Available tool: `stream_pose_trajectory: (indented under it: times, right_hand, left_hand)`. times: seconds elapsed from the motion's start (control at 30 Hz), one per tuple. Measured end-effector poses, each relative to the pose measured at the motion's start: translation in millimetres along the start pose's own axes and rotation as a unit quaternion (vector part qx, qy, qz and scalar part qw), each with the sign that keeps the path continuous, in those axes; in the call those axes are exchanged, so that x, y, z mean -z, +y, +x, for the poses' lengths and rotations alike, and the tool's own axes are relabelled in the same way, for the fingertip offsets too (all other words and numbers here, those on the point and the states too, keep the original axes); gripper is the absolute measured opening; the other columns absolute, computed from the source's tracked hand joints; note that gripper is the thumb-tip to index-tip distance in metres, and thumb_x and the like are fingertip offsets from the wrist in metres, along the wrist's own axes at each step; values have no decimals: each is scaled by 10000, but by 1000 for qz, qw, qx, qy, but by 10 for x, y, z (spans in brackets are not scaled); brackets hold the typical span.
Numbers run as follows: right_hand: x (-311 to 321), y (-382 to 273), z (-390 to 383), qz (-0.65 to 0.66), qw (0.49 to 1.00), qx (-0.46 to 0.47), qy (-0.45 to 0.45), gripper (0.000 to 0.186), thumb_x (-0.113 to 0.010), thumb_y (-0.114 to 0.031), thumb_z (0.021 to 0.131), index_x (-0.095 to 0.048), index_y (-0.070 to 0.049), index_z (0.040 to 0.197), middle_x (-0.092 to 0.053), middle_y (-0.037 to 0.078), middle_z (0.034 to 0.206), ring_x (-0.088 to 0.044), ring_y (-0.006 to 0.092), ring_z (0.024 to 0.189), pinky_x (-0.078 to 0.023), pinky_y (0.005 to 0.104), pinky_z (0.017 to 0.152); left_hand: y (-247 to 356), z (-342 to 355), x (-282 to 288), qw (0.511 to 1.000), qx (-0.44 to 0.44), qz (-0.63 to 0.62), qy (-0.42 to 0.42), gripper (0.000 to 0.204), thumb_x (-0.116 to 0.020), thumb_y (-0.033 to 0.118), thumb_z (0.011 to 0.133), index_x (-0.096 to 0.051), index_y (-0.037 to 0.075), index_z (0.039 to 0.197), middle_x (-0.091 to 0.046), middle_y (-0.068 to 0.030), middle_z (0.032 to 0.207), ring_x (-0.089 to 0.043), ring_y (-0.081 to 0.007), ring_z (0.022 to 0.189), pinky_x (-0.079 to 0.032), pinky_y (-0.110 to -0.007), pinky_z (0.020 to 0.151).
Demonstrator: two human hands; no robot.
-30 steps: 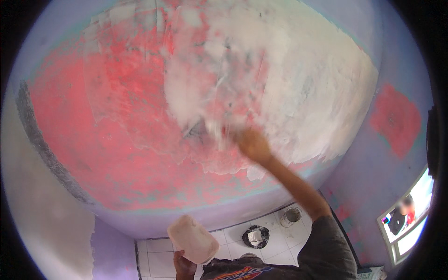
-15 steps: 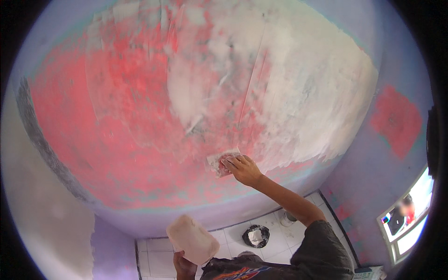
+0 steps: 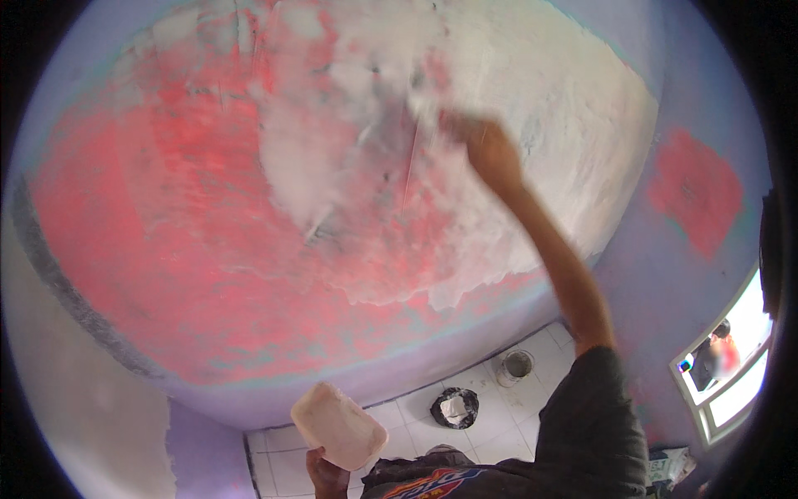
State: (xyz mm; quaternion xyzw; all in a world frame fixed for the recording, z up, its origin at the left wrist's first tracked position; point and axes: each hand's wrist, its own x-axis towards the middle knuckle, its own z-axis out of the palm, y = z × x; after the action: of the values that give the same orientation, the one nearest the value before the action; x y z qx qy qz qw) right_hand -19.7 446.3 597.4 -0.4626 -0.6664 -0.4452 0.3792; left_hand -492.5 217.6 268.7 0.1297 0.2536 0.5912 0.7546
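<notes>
My right hand (image 3: 492, 156) is raised against the upper middle of the wall (image 3: 191, 274), smeared by motion. Its fingers are closed on a flat putty spreader (image 3: 449, 123), which shows only as a blur. Pale putty covers the wall's right side and reaches in streaks over the red and pink area on the left. Down at the bottom, my left hand (image 3: 327, 476) grips the lower left edge of a whitish rectangular plastic tub (image 3: 339, 426) with rounded corners. The tub is held tilted, away from the wall.
On the white tiled floor stand a black bag of white powder (image 3: 455, 409) and a grey bucket (image 3: 515, 368). The purple side wall (image 3: 623, 308) has a red patch (image 3: 697, 193). A person is visible at the window (image 3: 731, 366) on the right. A crumpled package (image 3: 670, 467) lies below it.
My right hand has swept upward with the spreader from the wall's lower middle. Fresh pale putty now covers part of that lower area. My left hand and tub have barely moved.
</notes>
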Motion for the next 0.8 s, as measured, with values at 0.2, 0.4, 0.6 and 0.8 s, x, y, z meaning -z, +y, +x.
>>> stream_pose_trajectory:
  times: [0.2, 0.4, 0.6, 0.8]
  right_hand:
    - [-662, -1512, -2736, 96, 973, -3, -211, 519, -543, -119, 833, -515, -150, 1350, -518, 59, 1360, -535, 264, 1179, -451, 429, 943]
    - [-474, -1484, -2087, 211, 966, -90, -123, 417, -531, -42, 809, -611, -118, 1211, -620, 81, 1210, -588, 298, 1046, -469, 438, 912]
    - [681, -87, 1053, 23, 981, -20, 190, 240, -542, -96, 899, -672, -131, 1097, -656, 111, 1036, -597, 330, 954, -481, 414, 844]
    - [186, -7, 809, -73, 996, -4, 42, 301, -495, -127, 880, -657, -175, 1129, -652, 104, 1012, -608, 314, 924, -497, 449, 793]
  left_hand:
    - [-87, 67, 84, 999, 26, 29, 8, 678, -596, 235, 736, -420, 33, 1358, -559, -127, 1262, -541, -324, 1177, -436, -489, 1013]
    - [-123, 129, -2, 998, 30, 43, -22, 679, -594, 221, 732, -420, 29, 1360, -560, -131, 1257, -544, -326, 1174, -438, -489, 1009]
    - [-325, 117, -4, 999, 37, 15, -16, 651, -573, 223, 739, -436, 23, 1343, -563, -146, 1248, -550, -328, 1167, -439, -496, 1001]
    - [-455, 116, -116, 999, 33, 8, -21, 647, -576, 244, 745, -447, 22, 1338, -572, -150, 1241, -553, -327, 1166, -439, -498, 1001]
